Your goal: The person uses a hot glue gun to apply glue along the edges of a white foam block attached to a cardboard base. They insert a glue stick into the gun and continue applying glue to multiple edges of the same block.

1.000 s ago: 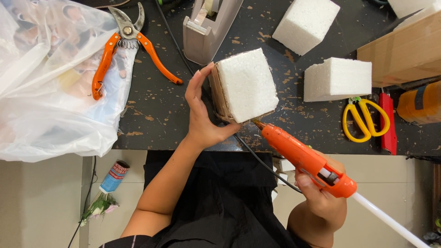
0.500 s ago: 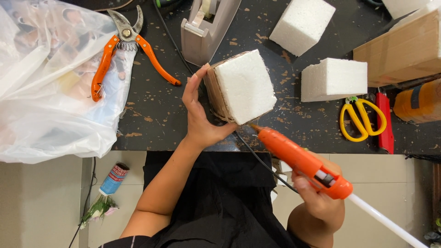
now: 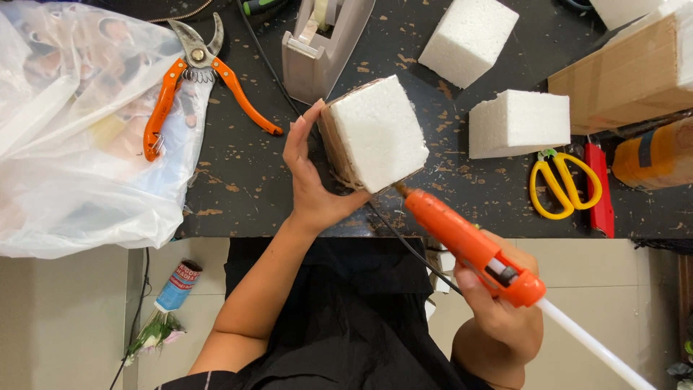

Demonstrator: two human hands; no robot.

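My left hand [image 3: 312, 180] holds a white foam cube [image 3: 379, 130] above the dark table's front edge; brown cardboard covers the cube's left side. My right hand [image 3: 502, 318] grips an orange glue gun [image 3: 469, 245]. The gun's nozzle touches the cube's lower right corner. A white glue stick [image 3: 595, 347] juts out of the gun's back toward the lower right. A black cord runs from under the gun across the table.
Orange pruning shears [image 3: 191, 72] lie by a clear plastic bag [image 3: 79, 137] at left. A grey tape dispenser [image 3: 321, 47] stands behind the cube. Two foam blocks [image 3: 520, 123], yellow scissors [image 3: 563, 180], a red cutter [image 3: 600, 189] and a cardboard box [image 3: 624, 72] sit at right.
The left hand has tilted the foam cube slightly. The glue gun's nozzle stays at the cube's lower edge.
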